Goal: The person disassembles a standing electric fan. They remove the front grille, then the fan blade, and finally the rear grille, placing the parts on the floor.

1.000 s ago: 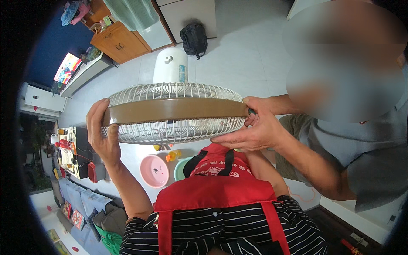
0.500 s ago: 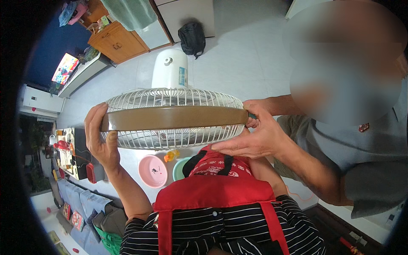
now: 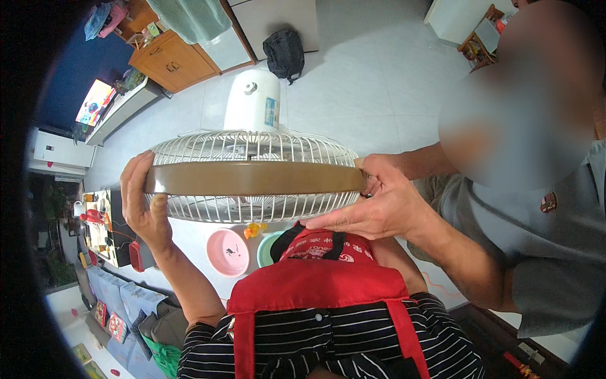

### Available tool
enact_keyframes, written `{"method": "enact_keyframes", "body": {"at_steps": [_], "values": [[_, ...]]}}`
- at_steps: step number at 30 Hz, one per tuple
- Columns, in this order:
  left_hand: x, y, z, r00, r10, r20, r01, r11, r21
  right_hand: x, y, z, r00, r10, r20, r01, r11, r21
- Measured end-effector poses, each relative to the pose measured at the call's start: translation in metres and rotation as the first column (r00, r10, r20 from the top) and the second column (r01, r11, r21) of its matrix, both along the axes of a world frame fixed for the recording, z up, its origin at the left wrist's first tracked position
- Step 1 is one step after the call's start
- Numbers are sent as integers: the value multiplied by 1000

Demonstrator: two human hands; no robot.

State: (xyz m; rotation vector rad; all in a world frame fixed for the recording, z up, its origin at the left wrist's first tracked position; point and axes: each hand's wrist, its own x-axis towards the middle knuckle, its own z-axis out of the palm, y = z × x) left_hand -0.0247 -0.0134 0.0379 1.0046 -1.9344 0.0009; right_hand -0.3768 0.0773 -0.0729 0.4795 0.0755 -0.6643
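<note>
An electric fan's round cage (image 3: 252,205) of white wire, with a brown band (image 3: 255,178) around its rim, is held edge-on in front of me. Its white motor housing (image 3: 252,101) points away from me. My left hand (image 3: 144,202) grips the left side of the rim, thumb below the band and fingers over it. My right forearm (image 3: 399,260) reaches toward the right side of the rim, but my right hand is hidden behind a co-worker's hand (image 3: 385,205). Both of the co-worker's hands meet at that right edge; what their fingers do there is partly covered.
Below the fan stand a pink basin (image 3: 228,252) and a green basin (image 3: 268,249), with a yellow toy (image 3: 255,230) beside them. A black backpack (image 3: 284,55) lies on the floor ahead. The co-worker (image 3: 524,240) sits close on the right; a sofa (image 3: 120,316) is at left.
The fan and my left hand have shifted slightly left. The co-worker's hands remain at the right rim, and the co-worker's head has moved a little to the right.
</note>
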Motion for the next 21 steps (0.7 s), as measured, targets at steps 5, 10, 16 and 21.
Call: {"method": "enact_keyframes", "body": {"at_steps": [5, 10, 16, 21], "values": [[2, -5, 0, 1000, -26, -12, 26, 1000, -5, 0, -3, 5, 985, -6, 174, -28, 981, 194], [-1, -8, 2, 998, -53, -39, 53, 999, -2, 3, -1, 10, 927, -106, 359, -67, 897, 437], [5, -11, 3, 999, 23, 49, -23, 1000, -11, 7, -1, 16, 838, -196, 510, -183, 779, 600], [-4, -6, 25, 962, -101, 254, 114, 993, -39, 12, 2, 19, 742, -291, 604, -294, 669, 683]]}}
